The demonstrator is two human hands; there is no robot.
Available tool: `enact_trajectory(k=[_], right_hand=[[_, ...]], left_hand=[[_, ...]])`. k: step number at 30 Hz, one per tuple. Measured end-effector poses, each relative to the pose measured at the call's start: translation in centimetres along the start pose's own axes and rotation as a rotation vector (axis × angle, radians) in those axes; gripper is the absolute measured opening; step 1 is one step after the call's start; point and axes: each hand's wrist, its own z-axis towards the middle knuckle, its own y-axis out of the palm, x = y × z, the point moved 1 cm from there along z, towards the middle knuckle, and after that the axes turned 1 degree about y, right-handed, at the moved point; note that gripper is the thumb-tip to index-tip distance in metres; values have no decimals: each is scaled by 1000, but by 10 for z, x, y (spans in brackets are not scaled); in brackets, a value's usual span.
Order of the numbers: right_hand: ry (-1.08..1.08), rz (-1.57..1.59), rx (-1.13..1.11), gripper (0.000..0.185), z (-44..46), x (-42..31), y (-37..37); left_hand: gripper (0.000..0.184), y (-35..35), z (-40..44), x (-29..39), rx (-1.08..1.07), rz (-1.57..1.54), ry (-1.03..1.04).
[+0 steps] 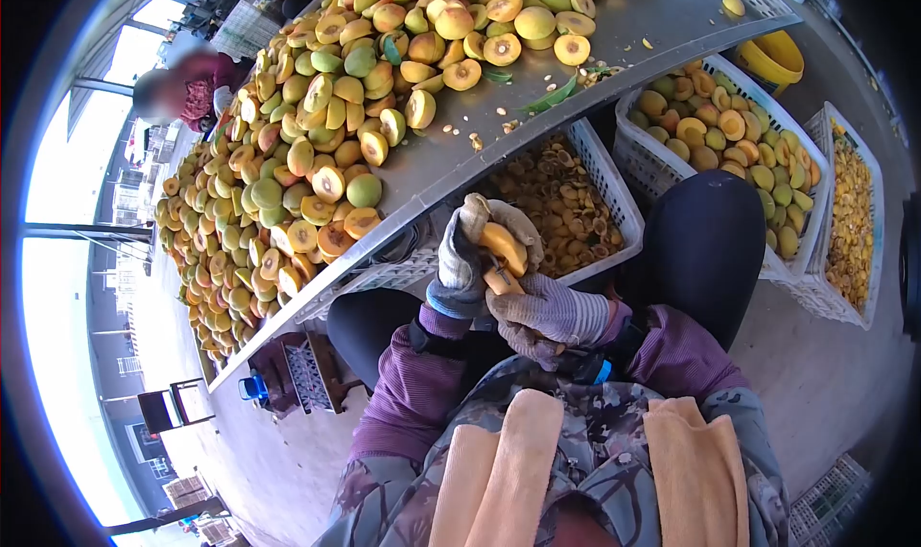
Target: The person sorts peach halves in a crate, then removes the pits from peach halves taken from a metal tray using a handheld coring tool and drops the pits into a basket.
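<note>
Both hands meet above my lap, in worn knitted gloves. My left hand [467, 259] is closed around a halved yellow-orange fruit [504, 248], its cut side turned toward the other hand. My right hand [552, 315] grips a small tool with an orange-brown handle [503, 280], whose tip meets the fruit; the tip itself is too small to make out. Just beyond my hands runs the edge of a metal table [432, 168], heaped with halved fruit [326, 115].
Under the table, a crate [625, 211] holds brown scraps. To the right stand a crate of fruit halves [806, 245], a crate of yellow pieces [866, 307] and a yellow bucket [772, 59]. Another person [197, 86] is at the table's far side.
</note>
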Motion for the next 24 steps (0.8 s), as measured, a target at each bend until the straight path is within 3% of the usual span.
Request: enact_trajectory(k=[1, 5, 6, 7, 10, 12, 14, 15, 16, 22, 23, 24], right_hand=[[3, -8, 15, 33, 0, -1, -1], [-54, -54, 4, 35, 1, -2, -6], [-84, -62, -14, 36, 2, -1, -6], [34, -68, -14, 33, 0, -1, -6], [-1, -29, -17, 30, -13, -7, -9], [-98, 83, -115, 30, -34, -29, -8], [-112, 415, -119, 28, -41, -16, -27], [-41, 565, 69, 27, -24, 2, -41], [96, 705, 481, 28, -5, 27, -56], [20, 425, 522, 27, -5, 37, -59], [24, 387, 581, 27, -4, 37, -58], [23, 346, 637, 27, -3, 37, -58]], left_hand=[[70, -3, 3, -3, -60, -6, 30], [68, 8, 4, 3, 214, -92, -29], [69, -4, 8, -6, 118, -466, -190], [70, -6, 7, -9, 137, -389, -236], [75, -20, 12, -27, 47, -434, -221], [78, -13, 9, -8, 200, -623, -201], [77, -33, 6, -9, 181, -701, -153], [74, -36, 3, -7, 218, -694, -148], [70, -38, 4, -6, 245, -687, -138], [51, -50, -3, 2, 194, -508, -73], [48, -45, 0, -2, 257, -119, 9], [45, -41, 8, -3, 237, -253, -49]])
